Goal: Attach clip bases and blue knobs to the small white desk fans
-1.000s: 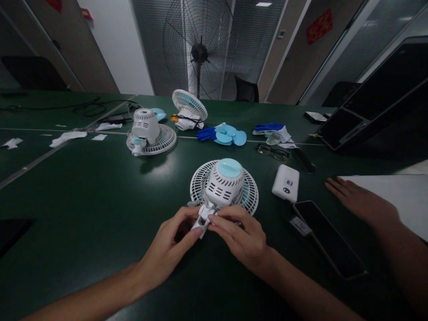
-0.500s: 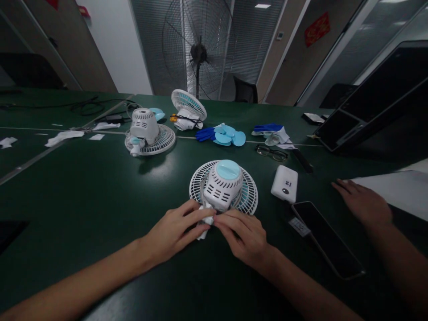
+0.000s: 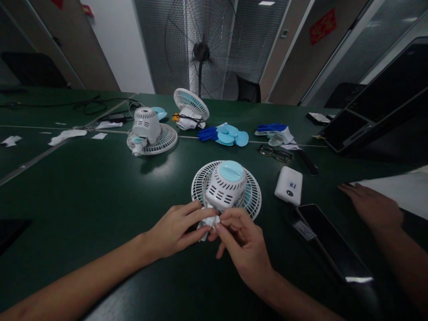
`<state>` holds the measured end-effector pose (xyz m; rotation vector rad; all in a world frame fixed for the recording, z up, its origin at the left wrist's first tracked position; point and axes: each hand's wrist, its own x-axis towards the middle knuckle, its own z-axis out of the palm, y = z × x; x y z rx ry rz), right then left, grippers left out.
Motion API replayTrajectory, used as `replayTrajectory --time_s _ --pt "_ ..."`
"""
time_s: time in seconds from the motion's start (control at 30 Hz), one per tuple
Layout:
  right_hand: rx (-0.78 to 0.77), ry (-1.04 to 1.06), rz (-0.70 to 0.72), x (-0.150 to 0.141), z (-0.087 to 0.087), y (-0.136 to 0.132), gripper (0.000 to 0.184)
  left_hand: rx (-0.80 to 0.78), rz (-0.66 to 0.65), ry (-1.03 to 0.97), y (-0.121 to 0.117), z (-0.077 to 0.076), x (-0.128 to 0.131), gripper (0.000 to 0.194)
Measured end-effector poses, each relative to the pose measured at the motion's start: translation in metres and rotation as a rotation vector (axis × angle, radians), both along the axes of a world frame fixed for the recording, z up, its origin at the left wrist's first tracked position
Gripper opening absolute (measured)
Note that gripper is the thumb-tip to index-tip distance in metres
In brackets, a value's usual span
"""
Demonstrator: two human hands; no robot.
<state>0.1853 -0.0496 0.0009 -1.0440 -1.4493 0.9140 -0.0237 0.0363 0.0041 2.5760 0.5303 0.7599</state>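
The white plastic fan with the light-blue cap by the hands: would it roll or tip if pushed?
The fan would likely slide, not roll: its round white plastic grille seems to lie flat on the green table. That broad footing makes tipping unlikely. Its bulky, vented white housing may feel heavy.

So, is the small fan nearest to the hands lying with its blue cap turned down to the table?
No, the blue cap faces up, on top of the white motor housing.

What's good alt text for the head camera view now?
A person's left hand and right hand pinch the white neck of a small fan lying grille-down on a green table. Beyond are two similar fans, blue fan blades and eyeglasses.
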Motion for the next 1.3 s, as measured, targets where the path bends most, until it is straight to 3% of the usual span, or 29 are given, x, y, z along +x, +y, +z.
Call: replayTrajectory --time_s 0.13,0.23,0.33,0.4,0.53,0.67,0.83,1.03,1.17,1.3 --pt "0.492 -0.608 0.020 0.026 0.008 0.010 0.028 -0.020 -0.011 -0.006 0.000 0.000 0.000 0.035" --pt "0.595 -0.787 -0.060 0.036 0.012 0.014 0.024 -0.033 -0.011 -0.020 0.000 0.001 0.000 0.033" --pt "0.535 -0.758 -0.115 0.029 0.014 0.012 0.014 -0.032 -0.004 -0.023 0.000 0.001 0.001 0.033" --pt "0.416 -0.653 -0.134 0.020 0.015 0.010 0.005 -0.029 -0.001 -0.015 0.000 0.001 0.001 0.033" --pt "0.206 -0.501 -0.132 0.010 0.013 0.007 0.029 -0.006 0.007 -0.002 -0.001 0.000 0.001 0.033" --pt "0.387 -0.677 -0.107 0.021 0.012 0.008 0.009 -0.008 -0.002 -0.009 -0.001 0.000 0.001 0.034" --pt "0.652 -0.903 -0.078 0.037 0.016 0.014 0.025 -0.007 0.006 -0.005 0.000 -0.001 0.000 0.034" --pt "0.705 -0.938 -0.125 0.037 0.016 0.016 0.022 -0.041 -0.001 -0.014 0.000 0.000 0.000 0.033" --pt "0.594 -0.880 -0.113 0.030 0.013 0.014 0.013 -0.011 0.005 -0.006 -0.001 0.003 0.001 0.033" --pt "0.319 -0.612 -0.126 0.018 0.011 0.012 0.032 0.035 0.010 0.001 -0.002 0.005 0.003 0.032"
